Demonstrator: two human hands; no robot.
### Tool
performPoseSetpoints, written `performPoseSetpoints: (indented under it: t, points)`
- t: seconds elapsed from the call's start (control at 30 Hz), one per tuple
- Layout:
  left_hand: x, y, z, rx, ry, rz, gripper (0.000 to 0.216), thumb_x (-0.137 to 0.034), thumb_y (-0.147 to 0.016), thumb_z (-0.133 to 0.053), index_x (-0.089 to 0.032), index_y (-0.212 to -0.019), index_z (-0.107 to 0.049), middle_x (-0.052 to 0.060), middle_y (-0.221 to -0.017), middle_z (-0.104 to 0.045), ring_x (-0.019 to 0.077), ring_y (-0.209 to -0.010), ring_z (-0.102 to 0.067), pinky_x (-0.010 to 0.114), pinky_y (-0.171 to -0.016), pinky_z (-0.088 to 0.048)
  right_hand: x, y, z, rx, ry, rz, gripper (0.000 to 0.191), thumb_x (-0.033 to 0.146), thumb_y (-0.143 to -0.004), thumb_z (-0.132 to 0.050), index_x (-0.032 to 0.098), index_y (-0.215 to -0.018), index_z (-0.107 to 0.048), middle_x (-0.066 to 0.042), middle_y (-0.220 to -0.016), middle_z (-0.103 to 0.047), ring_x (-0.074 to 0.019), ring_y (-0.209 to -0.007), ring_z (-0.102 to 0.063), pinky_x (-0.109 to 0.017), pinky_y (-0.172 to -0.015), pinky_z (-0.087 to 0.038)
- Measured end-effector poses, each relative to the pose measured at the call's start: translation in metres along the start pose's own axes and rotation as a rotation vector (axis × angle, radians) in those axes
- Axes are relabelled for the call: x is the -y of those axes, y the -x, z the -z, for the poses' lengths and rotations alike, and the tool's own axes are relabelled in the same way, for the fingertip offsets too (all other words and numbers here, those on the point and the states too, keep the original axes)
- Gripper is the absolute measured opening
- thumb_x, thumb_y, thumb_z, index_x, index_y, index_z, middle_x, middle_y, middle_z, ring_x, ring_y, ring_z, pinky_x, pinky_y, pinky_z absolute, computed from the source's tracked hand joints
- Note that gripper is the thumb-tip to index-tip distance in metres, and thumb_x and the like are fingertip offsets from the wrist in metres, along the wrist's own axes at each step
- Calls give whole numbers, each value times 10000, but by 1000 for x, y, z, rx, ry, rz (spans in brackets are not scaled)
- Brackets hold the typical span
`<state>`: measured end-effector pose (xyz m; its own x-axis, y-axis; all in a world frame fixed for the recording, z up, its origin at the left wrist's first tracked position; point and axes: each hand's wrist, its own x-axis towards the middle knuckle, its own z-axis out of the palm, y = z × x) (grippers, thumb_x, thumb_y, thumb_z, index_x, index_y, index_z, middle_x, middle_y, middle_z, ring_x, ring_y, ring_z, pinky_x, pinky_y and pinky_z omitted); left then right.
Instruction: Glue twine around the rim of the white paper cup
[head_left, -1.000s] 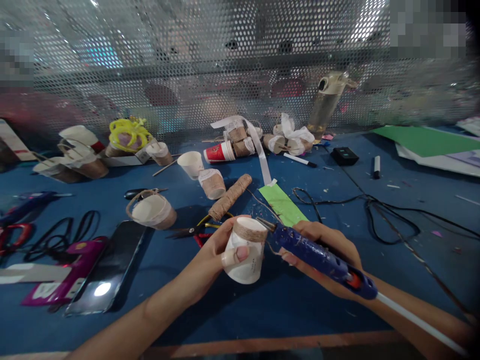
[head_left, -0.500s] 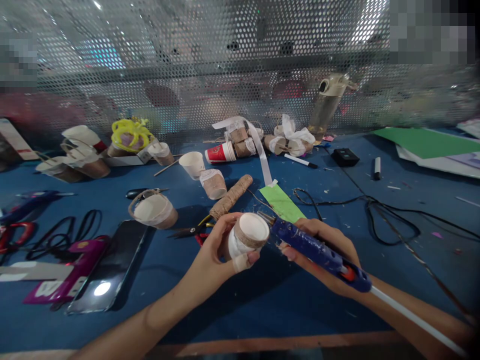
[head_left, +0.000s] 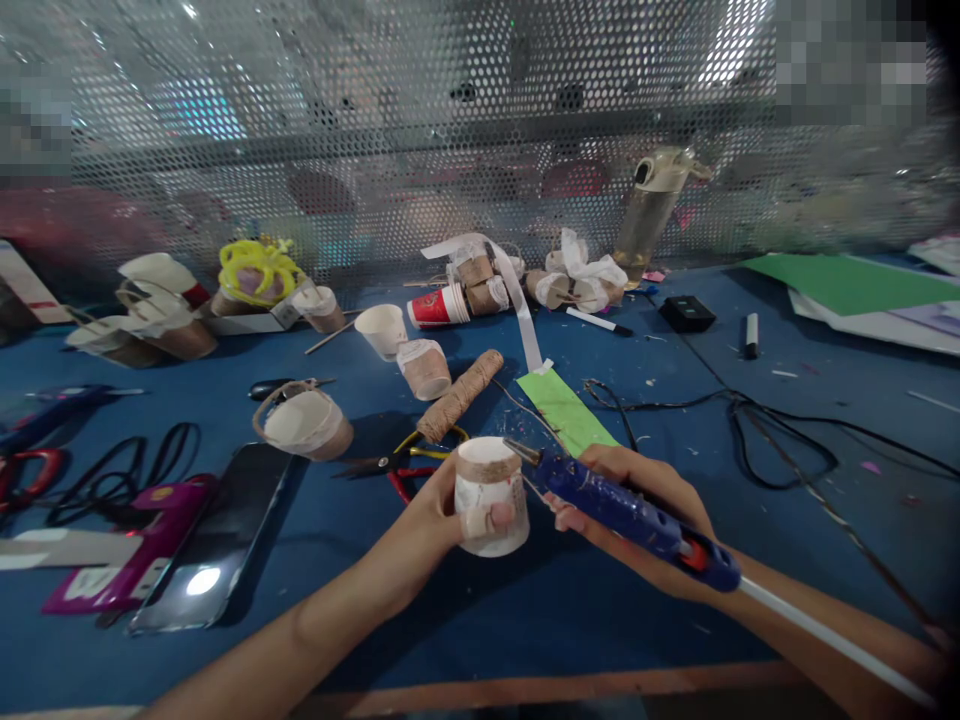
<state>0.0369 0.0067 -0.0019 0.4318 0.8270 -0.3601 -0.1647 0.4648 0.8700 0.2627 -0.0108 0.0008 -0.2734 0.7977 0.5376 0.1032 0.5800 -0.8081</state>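
My left hand (head_left: pixel 442 520) is wrapped round a white paper cup (head_left: pixel 491 500) with a band of brown twine near its top. A bandage-like strip covers part of the thumb. In my right hand (head_left: pixel 645 500) is a blue hot glue gun (head_left: pixel 615 500), with a long white glue stick (head_left: pixel 825 640) sticking out of its back. The gun's metal nozzle points left, close to the cup's upper edge; whether it touches cannot be made out. A thin strand of twine (head_left: pixel 529 410) runs from the twine roll (head_left: pixel 461 395) towards the cup.
Scissors (head_left: pixel 386 463) lie just left of the cup. Twine-trimmed cups (head_left: pixel 311 425), a phone (head_left: pixel 214 545) and a purple tool (head_left: pixel 142 550) are at the left. Black cable (head_left: pixel 787 410) crosses the right side. A green paper strip (head_left: pixel 566 410) lies behind the gun; a bottle (head_left: pixel 649 215) stands at the back.
The cup has turned from tilted towards me to nearly upright, so its side now shows. The glue gun's nozzle has come nearer the cup's rim.
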Motion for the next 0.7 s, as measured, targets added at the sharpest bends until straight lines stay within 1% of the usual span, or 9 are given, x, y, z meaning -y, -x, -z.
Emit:
performPoseSetpoints:
  t: [0.07, 0.17, 0.3, 0.43, 0.5, 0.57, 0.6, 0.63, 0.7]
  points:
    - [0, 0, 2, 1, 24, -13, 486, -312, -671, -826, -226, -1112, -643, 33, -1023, -695, 187, -911, -612, 288, -817, -471, 0, 0, 0, 1, -5, -11, 277, 18, -719, -732, 206, -828, -560, -16, -833, -685, -155, -734, -689, -252, -682, -534]
    - [-1, 0, 4, 54, 71, -12, 427, -296, -722, -779, -222, -1124, -657, 44, -1028, -705, 193, -902, -629, 299, -809, -488, -1, 3, 1, -8, -9, -61, 262, 35, -749, -723, 221, -852, -571, -8, -834, -698, -159, -742, -711, -249, -683, -547]
    - [-4, 0, 5, 103, 151, -44, 392, -312, -778, -709, -200, -1150, -654, 77, -1010, -731, 209, -873, -662, 305, -781, -519, -3, 8, 1, -16, -89, -111, 293, 43, -778, -701, 245, -943, -568, -6, -873, -713, -177, -741, -721, -292, -702, -567]
    - [-7, 2, 6, 156, 184, -90, 391, -353, -811, -649, -175, -1159, -652, 107, -971, -743, 252, -860, -684, 346, -753, -550, -2, 6, 2, -14, -136, -147, 248, 74, -814, -669, 243, -963, -565, -19, -943, -690, -188, -785, -706, -349, -764, -551]
    - [-8, 3, 6, 178, 188, -117, 419, -346, -802, -657, -185, -1188, -638, 102, -971, -744, 257, -856, -689, 351, -750, -558, -1, 3, 4, -22, -61, -138, 214, 97, -796, -693, 227, -919, -575, -36, -985, -658, -204, -865, -677, -360, -793, -517]
    - [-8, 5, 6, 180, 198, -154, 443, -337, -787, -674, -205, -1207, -626, 88, -976, -746, 250, -841, -694, 343, -741, -565, 1, 0, 6, -25, 17, -113, 186, 115, -780, -708, 212, -866, -575, -45, -999, -627, -209, -910, -640, -346, -782, -485]
    - [-9, 6, 5, 174, 202, -171, 456, -328, -778, -684, -214, -1215, -619, 84, -992, -745, 250, -841, -695, 351, -750, -569, 2, -2, 7, -29, 39, -96, 178, 124, -777, -709, 208, -852, -572, -48, -1003, -615, -209, -924, -624, -340, -777, -473]
    - [-9, 6, 5, 182, 192, -180, 460, -336, -775, -686, -214, -1213, -618, 87, -980, -748, 248, -823, -697, 342, -727, -572, 3, -3, 8, -33, 46, -76, 173, 131, -776, -706, 206, -845, -566, -49, -1008, -606, -211, -938, -610, -339, -780, -465]
    - [-10, 7, 4, 162, 196, -205, 434, -334, -778, -685, -205, -1188, -630, 95, -967, -754, 256, -852, -694, 339, -727, -576, 3, -3, 9, -49, 55, -45, 169, 142, -775, -698, 205, -835, -553, -47, -998, -593, -212, -945, -590, -343, -796, -452]
